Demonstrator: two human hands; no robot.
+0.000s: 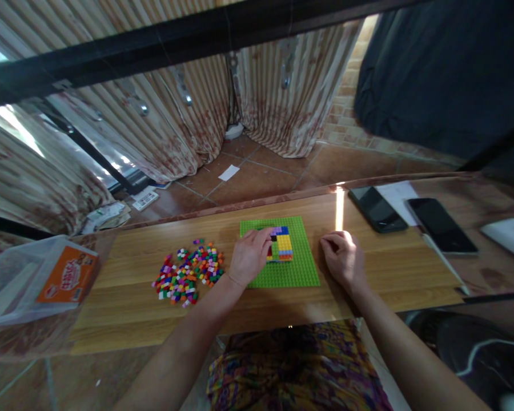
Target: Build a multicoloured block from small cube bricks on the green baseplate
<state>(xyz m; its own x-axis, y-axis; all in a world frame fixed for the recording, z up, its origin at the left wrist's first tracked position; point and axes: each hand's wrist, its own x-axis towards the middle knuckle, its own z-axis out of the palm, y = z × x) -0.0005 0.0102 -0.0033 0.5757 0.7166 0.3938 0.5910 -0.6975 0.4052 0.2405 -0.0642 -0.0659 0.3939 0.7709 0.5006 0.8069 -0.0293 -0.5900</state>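
Note:
A bright green studded baseplate [304, 274] lies flat on the wooden tabletop. On it stands a low block of toy bricks [284, 244] in yellow, blue, orange, purple and other colours. My left hand [251, 254] reaches over the left side of this block, its fingertips drawn together at the top. Whether a small brick sits between them is hidden. Beside the plate, on the right, my right hand [345, 260] rests on the table with its fingers curled in, and nothing shows in it. A loose pile of small coloured bricks [191, 271] spreads left of the plate.
A clear plastic tub [21, 285] with an orange label stands at the table's left end. Toward the right lie a dark phone [377, 209], a second phone [443, 225] and a sheet of white paper [397, 197]. Striped curtains [278, 97] hang beyond the table.

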